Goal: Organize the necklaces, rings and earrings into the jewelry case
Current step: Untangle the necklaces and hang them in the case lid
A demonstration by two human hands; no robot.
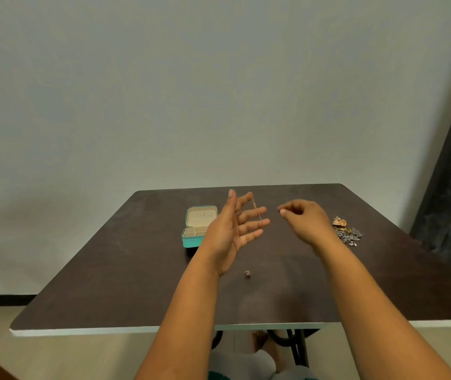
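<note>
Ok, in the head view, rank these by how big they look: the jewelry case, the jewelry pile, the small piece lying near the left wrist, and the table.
1. Table
2. Jewelry case
3. Jewelry pile, somewhat smaller than the case; both lie about equally far off, so this holds
4. Small piece, clearly the smallest although nearer the camera

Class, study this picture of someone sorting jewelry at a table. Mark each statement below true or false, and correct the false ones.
1. The jewelry case is closed. False: its lid stands open.
2. A gold chain lies across the left hand. True.
3. The jewelry pile sits right of the right hand. True.
4. The left hand is a fist. False: its fingers are spread.
5. A small ring lies inside the case. False: it lies on the table.
</note>
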